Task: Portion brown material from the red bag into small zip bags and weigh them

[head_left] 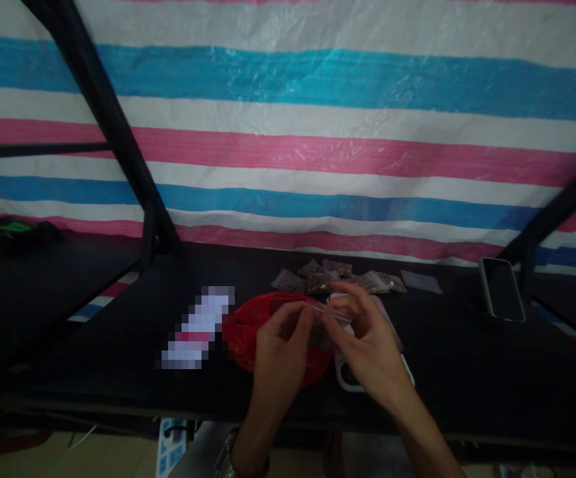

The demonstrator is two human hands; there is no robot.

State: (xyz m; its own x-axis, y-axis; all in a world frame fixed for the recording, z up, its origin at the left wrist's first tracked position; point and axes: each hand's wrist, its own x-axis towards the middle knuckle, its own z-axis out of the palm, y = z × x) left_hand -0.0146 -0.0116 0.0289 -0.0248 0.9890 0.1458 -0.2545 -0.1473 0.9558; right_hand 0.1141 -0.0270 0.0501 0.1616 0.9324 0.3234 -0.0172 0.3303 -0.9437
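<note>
A small clear zip bag [335, 313] is pinched at its top edge between my two hands. My left hand [282, 342] grips the left end of that edge, in front of an opened red plastic bag [245, 325]. On the other end, the thumb and fingers of my right hand [370, 342] close on the plastic. Below my right hand lies a pale, white-edged device [350, 384], mostly covered. Whatever sits in the lower part of the zip bag is too dark to make out. Behind my hands are several small clear bags with brown bits [317, 281].
A flat clear bag [422, 281] lies at the back right. Further right a phone [503, 290] leans near a black frame post [541, 229]. A pixelated slip [198, 328] rests left of the red bag. Striped plastic sheeting [317, 153] hangs behind the black table [457, 378].
</note>
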